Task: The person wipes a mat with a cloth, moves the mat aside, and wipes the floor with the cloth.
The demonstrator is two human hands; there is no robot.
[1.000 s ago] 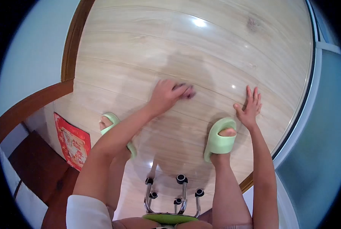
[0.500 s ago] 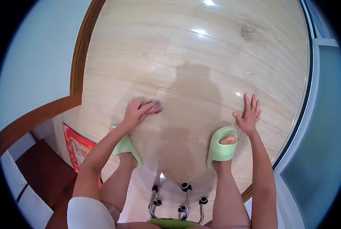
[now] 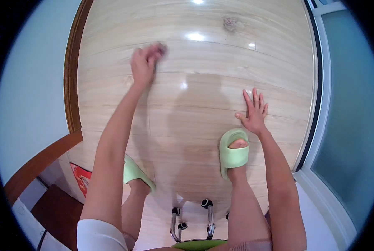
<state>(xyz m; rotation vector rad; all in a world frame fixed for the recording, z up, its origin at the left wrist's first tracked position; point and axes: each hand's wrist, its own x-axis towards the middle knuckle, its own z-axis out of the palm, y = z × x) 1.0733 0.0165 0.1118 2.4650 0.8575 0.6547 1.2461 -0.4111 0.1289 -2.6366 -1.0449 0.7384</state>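
Note:
My left hand (image 3: 143,63) is closed on a small crumpled dark purplish cloth (image 3: 161,50), blurred by motion, low over or on the wood-look floor (image 3: 203,58). To the right, my right hand (image 3: 254,113) lies on the floor with its fingers spread and nothing in it. Just below that hand is a green slipper (image 3: 234,155) on my right foot. The other green slipper (image 3: 136,173) is on my left foot, partly hidden by my left arm.
A wheeled stool with chrome legs (image 3: 210,217) stands beneath me. A frosted glass door (image 3: 350,108) is on the right, brown wooden trim (image 3: 72,79) on the left. A red mat (image 3: 80,177) lies at lower left. A reddish patch (image 3: 230,24) marks the far floor.
My left hand has swept left and then forward with the cloth, away from my feet. My right hand stays spread on the floor. The view has shifted.

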